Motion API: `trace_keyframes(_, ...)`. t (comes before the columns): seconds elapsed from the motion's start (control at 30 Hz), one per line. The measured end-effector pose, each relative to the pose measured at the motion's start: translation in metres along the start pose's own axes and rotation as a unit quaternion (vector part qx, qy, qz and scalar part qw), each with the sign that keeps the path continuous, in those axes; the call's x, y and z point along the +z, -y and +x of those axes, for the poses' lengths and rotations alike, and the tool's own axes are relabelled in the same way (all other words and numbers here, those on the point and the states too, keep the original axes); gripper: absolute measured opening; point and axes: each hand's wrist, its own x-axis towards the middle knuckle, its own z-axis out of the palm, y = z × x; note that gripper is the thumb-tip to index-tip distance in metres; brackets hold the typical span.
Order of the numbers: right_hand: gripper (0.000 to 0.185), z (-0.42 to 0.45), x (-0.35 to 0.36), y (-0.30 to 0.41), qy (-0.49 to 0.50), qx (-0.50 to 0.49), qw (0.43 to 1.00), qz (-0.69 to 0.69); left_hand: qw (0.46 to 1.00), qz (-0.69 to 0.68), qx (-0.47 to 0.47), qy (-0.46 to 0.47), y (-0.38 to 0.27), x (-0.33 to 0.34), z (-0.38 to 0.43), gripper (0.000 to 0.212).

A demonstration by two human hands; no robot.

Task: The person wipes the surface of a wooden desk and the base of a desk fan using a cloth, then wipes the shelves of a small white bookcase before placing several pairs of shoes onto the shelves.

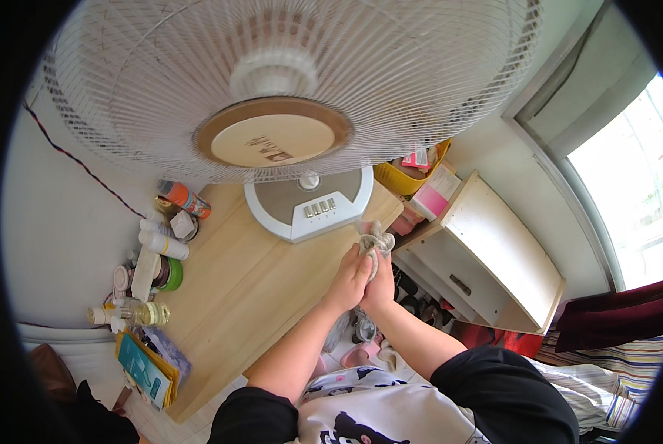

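My left hand (351,277) and my right hand (380,280) are close together beside the right edge of the wooden table (242,277), both closed around a crumpled grey-beige cloth (377,240). Part of the cloth sticks out above my fingers, and the rest is hidden in my grip. Just beyond my hands stands the white and grey base (309,205) of an electric fan, with a knob and a row of buttons. Its large wire grille (276,133) fills the upper part of the view.
Bottles (163,245), a spray can (184,198), jars and packets (142,369) line the table's left side. To the right stand a yellow basket (398,178), a pink and white box (435,191) and a wooden cabinet (498,238). Shoes and pink slippers (359,355) lie on the floor.
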Motion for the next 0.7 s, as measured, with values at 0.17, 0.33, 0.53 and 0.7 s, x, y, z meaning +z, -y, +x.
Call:
trace_keyframes(0.17,0.037,0.029,-0.005,0.013,-0.056,0.04,0.983,0.168,0.982,0.19,0.015,0.004,-0.018,-0.014,0.012,0.037)
trace_keyframes(0.33,0.043,0.112,-0.011,0.027,-0.018,-0.191,0.964,-0.184,0.867,0.425,0.09,-0.244,0.032,-0.093,0.015,0.037)
trace_keyframes(0.53,0.042,0.165,0.017,0.035,0.186,-0.386,0.412,-0.804,0.86,0.463,0.012,-0.215,0.091,-0.112,0.011,0.051)
trace_keyframes(0.7,0.036,0.249,0.045,0.046,0.31,-0.333,0.389,-0.801,0.878,0.427,-0.003,-0.219,0.081,-0.108,0.013,0.051)
